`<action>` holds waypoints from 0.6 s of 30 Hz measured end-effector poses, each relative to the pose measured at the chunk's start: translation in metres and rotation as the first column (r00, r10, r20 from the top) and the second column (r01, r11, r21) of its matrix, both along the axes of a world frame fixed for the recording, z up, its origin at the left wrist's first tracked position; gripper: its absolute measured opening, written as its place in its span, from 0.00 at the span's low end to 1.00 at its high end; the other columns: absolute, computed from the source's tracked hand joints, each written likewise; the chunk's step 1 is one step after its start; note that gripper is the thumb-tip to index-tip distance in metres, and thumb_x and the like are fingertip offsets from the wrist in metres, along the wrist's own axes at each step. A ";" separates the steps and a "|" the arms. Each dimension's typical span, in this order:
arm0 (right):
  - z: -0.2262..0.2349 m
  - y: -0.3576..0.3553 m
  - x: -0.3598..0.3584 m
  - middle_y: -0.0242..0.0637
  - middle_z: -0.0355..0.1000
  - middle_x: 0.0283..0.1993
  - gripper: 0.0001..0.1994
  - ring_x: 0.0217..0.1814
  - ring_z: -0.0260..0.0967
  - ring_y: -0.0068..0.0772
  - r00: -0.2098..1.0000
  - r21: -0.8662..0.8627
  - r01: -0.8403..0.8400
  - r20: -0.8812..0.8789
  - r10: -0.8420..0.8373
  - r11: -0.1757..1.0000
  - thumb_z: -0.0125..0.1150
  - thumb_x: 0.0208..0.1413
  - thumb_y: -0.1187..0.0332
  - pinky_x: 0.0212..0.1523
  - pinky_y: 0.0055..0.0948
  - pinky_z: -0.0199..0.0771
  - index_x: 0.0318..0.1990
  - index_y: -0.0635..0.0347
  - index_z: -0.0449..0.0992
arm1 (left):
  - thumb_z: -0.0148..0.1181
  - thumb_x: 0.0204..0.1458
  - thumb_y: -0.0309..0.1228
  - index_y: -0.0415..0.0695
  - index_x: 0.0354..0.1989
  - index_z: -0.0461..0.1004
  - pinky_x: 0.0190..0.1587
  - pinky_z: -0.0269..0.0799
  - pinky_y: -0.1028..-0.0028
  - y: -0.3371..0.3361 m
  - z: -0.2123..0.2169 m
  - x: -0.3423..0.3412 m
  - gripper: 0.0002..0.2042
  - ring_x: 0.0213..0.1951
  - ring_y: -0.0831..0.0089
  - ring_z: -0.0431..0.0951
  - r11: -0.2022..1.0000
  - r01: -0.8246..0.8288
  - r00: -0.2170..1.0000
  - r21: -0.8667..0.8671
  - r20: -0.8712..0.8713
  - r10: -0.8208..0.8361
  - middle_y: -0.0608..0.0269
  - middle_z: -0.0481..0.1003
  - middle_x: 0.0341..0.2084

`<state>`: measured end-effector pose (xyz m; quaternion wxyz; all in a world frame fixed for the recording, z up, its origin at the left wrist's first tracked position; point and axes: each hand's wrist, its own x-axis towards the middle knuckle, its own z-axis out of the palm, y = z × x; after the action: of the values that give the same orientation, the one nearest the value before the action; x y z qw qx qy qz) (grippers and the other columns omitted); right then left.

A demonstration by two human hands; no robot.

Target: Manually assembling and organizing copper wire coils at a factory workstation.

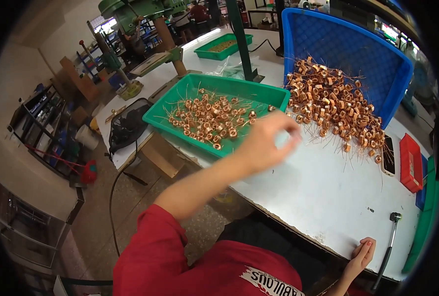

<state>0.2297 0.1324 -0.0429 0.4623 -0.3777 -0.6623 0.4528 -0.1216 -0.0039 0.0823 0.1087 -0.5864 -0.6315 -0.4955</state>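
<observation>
My left hand (268, 141) reaches over the right end of a green tray (175, 134), blurred by motion. Its thumb and forefinger curve round and meet in a pinch; what they hold, if anything, is too small to make out. Inside the tray lie copper wire coils (208, 118), small rings with thin loose leads. A larger heap of the same coils (330, 101) spills from a tipped blue bin (350, 47) onto the white table. My right hand (362, 254) rests at the table's near edge with its fingers curled together, and whatever they enclose is hidden.
A green drill press (172, 54) stands beyond the tray, near another green tray (224, 47). A black mesh bag (127, 126) lies at the left. Rightward are a phone (388, 155), a red box (411, 163) and a black-handled tool (391, 241). The white table's (323, 197) edge runs before me.
</observation>
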 end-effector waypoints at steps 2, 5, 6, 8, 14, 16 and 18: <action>0.005 -0.001 -0.001 0.18 0.45 0.16 0.12 0.16 0.37 0.10 1.000 -0.019 0.008 -0.001 -0.008 1.000 0.35 0.63 0.65 0.17 0.14 0.36 0.30 0.55 0.63 | 0.57 0.41 0.20 0.40 0.31 0.70 0.35 0.67 0.76 0.012 -0.005 0.043 0.07 0.30 0.71 0.71 0.973 0.232 0.971 -0.007 0.064 -0.231 0.62 0.72 0.29; 0.015 -0.007 0.003 0.19 0.46 0.16 0.11 0.17 0.40 0.11 1.000 -0.088 0.028 0.000 -0.028 0.996 0.36 0.62 0.66 0.18 0.13 0.39 0.29 0.56 0.63 | 0.56 0.44 0.22 0.40 0.34 0.68 0.36 0.67 0.73 0.012 -0.015 0.096 0.08 0.32 0.64 0.71 0.890 0.439 0.897 -0.124 0.004 -0.441 0.58 0.70 0.34; 0.013 -0.008 0.005 0.21 0.49 0.19 0.07 0.18 0.42 0.11 0.999 -0.107 0.014 -0.032 -0.018 0.994 0.38 0.60 0.68 0.18 0.13 0.41 0.33 0.57 0.63 | 0.56 0.44 0.22 0.40 0.35 0.68 0.37 0.67 0.72 0.009 -0.022 0.111 0.08 0.32 0.63 0.71 0.865 0.486 0.872 -0.127 0.010 -0.489 0.58 0.70 0.35; 0.017 -0.009 0.003 0.23 0.52 0.22 0.05 0.19 0.43 0.12 0.996 -0.093 0.041 -0.080 -0.048 0.995 0.41 0.58 0.70 0.19 0.13 0.42 0.37 0.57 0.64 | 0.56 0.46 0.23 0.40 0.37 0.68 0.39 0.67 0.71 0.005 -0.031 0.133 0.09 0.33 0.62 0.71 0.810 0.563 0.820 -0.167 -0.010 -0.572 0.58 0.69 0.37; 0.025 -0.035 0.006 0.33 0.56 0.37 0.22 0.27 0.51 0.17 0.978 0.014 -0.200 -0.057 0.200 0.980 0.47 0.51 0.75 0.23 0.11 0.53 0.56 0.59 0.56 | 0.55 0.48 0.23 0.39 0.37 0.68 0.40 0.68 0.73 -0.004 -0.043 0.156 0.08 0.35 0.65 0.71 0.760 0.632 0.773 -0.150 0.060 -0.631 0.59 0.69 0.39; 0.026 -0.037 0.006 0.34 0.56 0.37 0.22 0.29 0.53 0.19 0.961 0.105 -0.276 0.031 0.274 0.955 0.47 0.50 0.76 0.25 0.12 0.56 0.55 0.60 0.57 | 0.55 0.48 0.24 0.39 0.37 0.68 0.40 0.68 0.73 -0.011 -0.047 0.158 0.08 0.35 0.65 0.71 0.759 0.636 0.772 -0.138 0.096 -0.629 0.59 0.69 0.39; 0.031 -0.043 0.001 0.35 0.57 0.38 0.23 0.31 0.54 0.21 0.933 0.096 -0.353 0.110 0.343 0.931 0.47 0.49 0.77 0.27 0.13 0.57 0.55 0.60 0.57 | 0.55 0.48 0.24 0.38 0.38 0.68 0.40 0.68 0.74 -0.019 -0.052 0.157 0.09 0.35 0.66 0.71 0.771 0.618 0.786 -0.153 0.137 -0.602 0.59 0.69 0.40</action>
<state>0.2305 0.0898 -0.0123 0.3648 -0.2477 -0.7638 0.4713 0.0351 -0.0226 0.0304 -0.1396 -0.7467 -0.4551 -0.4645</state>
